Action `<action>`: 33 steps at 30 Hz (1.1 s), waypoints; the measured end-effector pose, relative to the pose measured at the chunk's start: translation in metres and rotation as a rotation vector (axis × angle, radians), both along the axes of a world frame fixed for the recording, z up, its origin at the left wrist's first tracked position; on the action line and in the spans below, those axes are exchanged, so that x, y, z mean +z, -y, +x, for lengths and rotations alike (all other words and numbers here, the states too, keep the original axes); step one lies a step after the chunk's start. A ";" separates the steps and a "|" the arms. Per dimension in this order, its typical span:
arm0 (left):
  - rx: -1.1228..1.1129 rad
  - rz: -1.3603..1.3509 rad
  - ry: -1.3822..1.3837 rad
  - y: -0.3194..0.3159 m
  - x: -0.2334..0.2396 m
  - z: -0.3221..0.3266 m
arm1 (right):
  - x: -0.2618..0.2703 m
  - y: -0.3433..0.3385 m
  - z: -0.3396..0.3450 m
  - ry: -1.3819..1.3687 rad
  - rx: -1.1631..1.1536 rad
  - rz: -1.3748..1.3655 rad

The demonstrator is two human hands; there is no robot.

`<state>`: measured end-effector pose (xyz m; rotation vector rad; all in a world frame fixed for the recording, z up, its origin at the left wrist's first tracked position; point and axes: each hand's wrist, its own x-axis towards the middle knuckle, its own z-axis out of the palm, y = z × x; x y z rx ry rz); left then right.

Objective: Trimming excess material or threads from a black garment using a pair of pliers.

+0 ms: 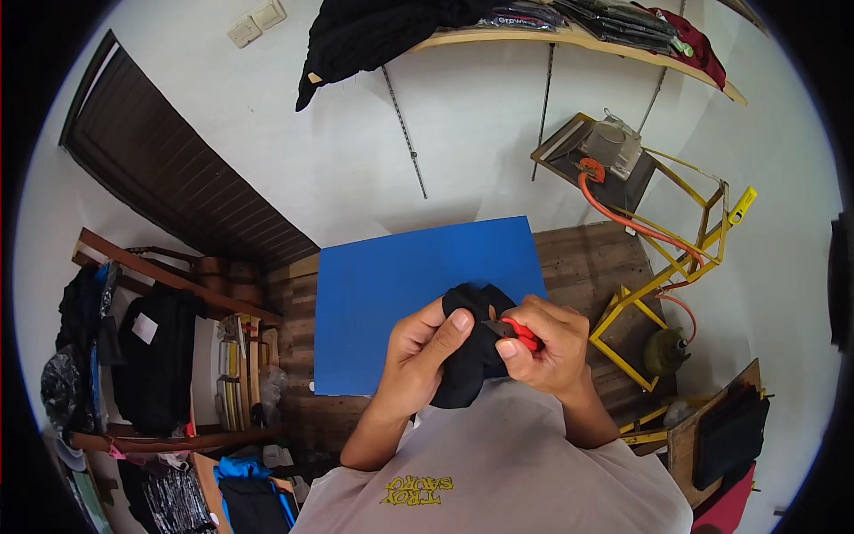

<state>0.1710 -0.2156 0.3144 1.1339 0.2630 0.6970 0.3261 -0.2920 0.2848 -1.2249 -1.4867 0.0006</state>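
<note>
A bunched piece of black cloth (465, 377) is pinched in my left hand (420, 347), with the thumb pressed on top. My right hand (550, 344) grips small red-handled snips (522, 333), whose dark metal tip touches or lies just over the cloth. A little skin shows through a gap in the cloth above the blade, perhaps a fingertip. Both hands are close together in front of my chest, over the near edge of a blue tabletop (400, 287). My right fingers cover most of the handle.
Black garments (393, 37) hang over the wall shelf (587, 41) ahead. At the right, a yellow metal frame (667, 267), an orange hose (640, 230) and a green gas cylinder (666, 350) stand near the wall. A rack (173, 437) with black clothing is at the left.
</note>
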 end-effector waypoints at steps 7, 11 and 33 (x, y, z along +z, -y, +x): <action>0.016 -0.003 -0.017 0.000 0.000 0.000 | 0.002 0.000 0.000 -0.042 0.021 0.042; 0.055 0.006 -0.043 0.001 0.000 0.002 | 0.002 0.001 0.001 -0.024 0.009 0.019; 0.026 0.037 -0.040 -0.001 -0.001 0.008 | 0.001 0.003 0.007 0.027 -0.029 0.034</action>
